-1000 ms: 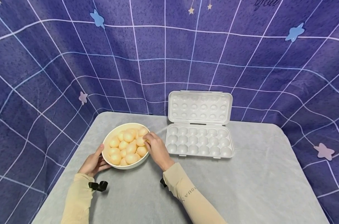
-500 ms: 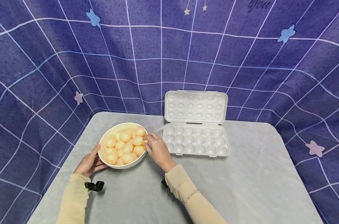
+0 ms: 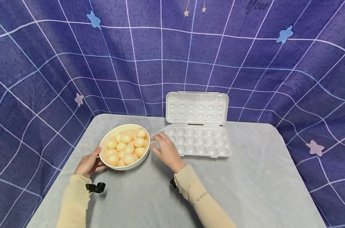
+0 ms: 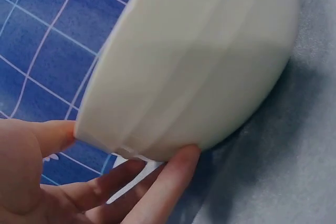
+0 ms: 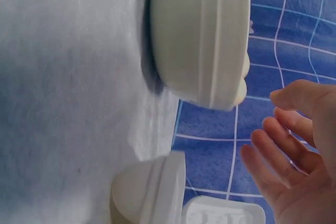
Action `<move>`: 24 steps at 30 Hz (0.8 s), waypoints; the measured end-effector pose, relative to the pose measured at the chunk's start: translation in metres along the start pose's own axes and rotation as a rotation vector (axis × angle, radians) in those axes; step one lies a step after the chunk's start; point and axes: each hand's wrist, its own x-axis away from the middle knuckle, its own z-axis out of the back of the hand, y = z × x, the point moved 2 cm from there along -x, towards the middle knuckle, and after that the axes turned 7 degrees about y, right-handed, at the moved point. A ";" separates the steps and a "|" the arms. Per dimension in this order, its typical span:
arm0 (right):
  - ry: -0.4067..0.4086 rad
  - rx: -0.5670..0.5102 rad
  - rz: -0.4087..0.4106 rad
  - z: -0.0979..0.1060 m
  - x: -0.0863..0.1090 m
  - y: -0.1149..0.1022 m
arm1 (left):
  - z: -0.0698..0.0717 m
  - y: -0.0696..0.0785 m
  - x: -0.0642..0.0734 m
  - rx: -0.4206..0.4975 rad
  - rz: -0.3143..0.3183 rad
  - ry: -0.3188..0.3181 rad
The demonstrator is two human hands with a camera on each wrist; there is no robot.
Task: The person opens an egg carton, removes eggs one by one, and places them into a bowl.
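Observation:
A cream bowl [image 3: 138, 162] heaped with pale yellowish eggs [image 3: 129, 148] sits on the left of the table. My left hand [image 3: 88, 163] grips its left side; in the left wrist view the thumb touches the rim and fingertips press the bowl's wall [image 4: 184, 66] lower down. Just right of the bowl, my right hand [image 3: 168, 152] hovers apart from it, fingers loosely bent. Nothing lies between thumb and fingers of that hand [image 5: 294, 150] in the right wrist view. Behind it stands a white egg tray [image 3: 201, 141] with bare hollows, partly covered by the hand.
The tray's hinged lid [image 3: 197, 107] stands raised at the back, near the blue grid-patterned curtain [image 3: 149, 72]. A grey cloth [image 3: 263, 177] covers the table. Black wrist cameras [image 3: 96, 187] sit on both sleeves.
My right hand has drawn back from the bowl's right rim and moved right, with its fingers spread more. The left hand keeps its grip. The head view has shifted slightly.

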 end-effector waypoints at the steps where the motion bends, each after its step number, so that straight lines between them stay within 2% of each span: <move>1: 0.000 0.004 -0.003 0.001 0.000 0.001 | 0.001 0.001 0.000 0.005 -0.010 0.006; 4: 0.000 0.012 -0.011 0.005 0.000 0.003 | 0.004 0.001 -0.002 -0.017 -0.064 0.047; 7: -0.005 0.017 -0.016 0.008 -0.001 0.004 | 0.009 -0.001 -0.008 -0.034 -0.121 0.173; 8: -0.010 0.018 -0.018 0.010 -0.001 0.004 | 0.009 0.000 -0.007 -0.066 -0.144 0.212; 11: -0.033 0.009 -0.026 0.016 0.001 0.004 | 0.004 0.007 0.002 -0.127 -0.217 0.338; 14: -0.054 -0.003 -0.052 0.026 0.004 0.006 | -0.006 0.020 0.020 -0.287 -0.326 0.445; 18: -0.029 0.003 -0.097 0.045 0.012 0.015 | -0.025 0.031 0.030 -0.424 -0.473 0.568; 19: -0.018 0.006 -0.105 0.050 0.014 0.017 | -0.031 0.033 0.032 -0.440 -0.510 0.583; 24: 0.008 0.025 -0.132 0.069 0.022 0.025 | -0.060 0.036 0.042 -0.470 -0.703 0.563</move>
